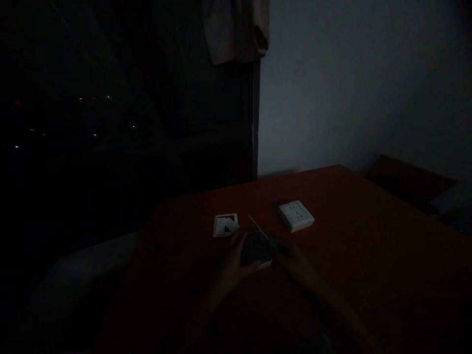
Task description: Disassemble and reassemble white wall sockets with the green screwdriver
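In the dim head view, my left hand (236,260) grips a squarish dark-faced wall switch or socket body (255,247) with a pale edge, thumb at its near side and fingers at its far left. My right hand (295,263) is closed around the green handle of a screwdriver (261,228). The shaft points away to the upper left, over or just beyond the body's far right corner; whether it touches cannot be made out. Just beyond my left hand lies a white square frame (215,231) with loose white plates (230,225) on it.
A white socket box (296,215) with slotted holes stands on the reddish-brown table (354,236), right of the screwdriver. Behind the table are a pale wall (332,98) and a dark window with small lights. Cloth (236,32) hangs above. Another brown wooden surface (411,179) shows at right.
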The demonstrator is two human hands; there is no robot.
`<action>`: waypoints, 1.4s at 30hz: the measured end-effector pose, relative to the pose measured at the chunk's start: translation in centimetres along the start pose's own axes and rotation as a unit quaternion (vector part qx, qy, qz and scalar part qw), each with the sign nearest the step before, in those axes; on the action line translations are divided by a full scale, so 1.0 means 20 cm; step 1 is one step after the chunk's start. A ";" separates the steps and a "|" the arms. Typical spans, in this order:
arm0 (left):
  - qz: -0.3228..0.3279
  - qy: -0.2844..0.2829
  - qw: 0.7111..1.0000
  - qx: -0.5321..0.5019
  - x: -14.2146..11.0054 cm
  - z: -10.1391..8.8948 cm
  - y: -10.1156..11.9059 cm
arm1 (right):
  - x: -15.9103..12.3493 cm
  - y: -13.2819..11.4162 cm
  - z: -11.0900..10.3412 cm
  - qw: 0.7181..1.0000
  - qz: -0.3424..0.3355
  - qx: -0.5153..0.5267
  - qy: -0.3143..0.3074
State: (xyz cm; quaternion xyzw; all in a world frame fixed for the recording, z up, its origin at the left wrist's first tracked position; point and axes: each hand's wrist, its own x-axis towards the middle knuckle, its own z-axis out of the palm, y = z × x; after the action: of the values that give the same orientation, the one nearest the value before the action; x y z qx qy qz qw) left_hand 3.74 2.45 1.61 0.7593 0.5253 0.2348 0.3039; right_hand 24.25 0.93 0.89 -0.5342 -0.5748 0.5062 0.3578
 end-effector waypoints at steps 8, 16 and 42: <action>0.007 0.000 1.000 -0.010 -0.01 0.00 0.00 | -0.01 -0.01 -0.01 1.000 0.003 -0.001 -0.007; -0.003 -0.005 1.000 -0.009 0.00 0.00 0.00 | 0.00 0.01 0.00 1.000 -0.005 0.001 -0.005; 0.020 0.031 0.998 0.048 -0.07 -0.14 0.02 | -0.02 -0.02 -0.01 1.000 -0.003 0.021 -0.006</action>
State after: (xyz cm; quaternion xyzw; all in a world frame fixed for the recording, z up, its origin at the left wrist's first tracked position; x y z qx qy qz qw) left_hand 1.61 1.54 3.86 0.7758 0.5297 0.2392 0.2457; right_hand 24.41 0.58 1.45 -0.5218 -0.5679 0.5200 0.3671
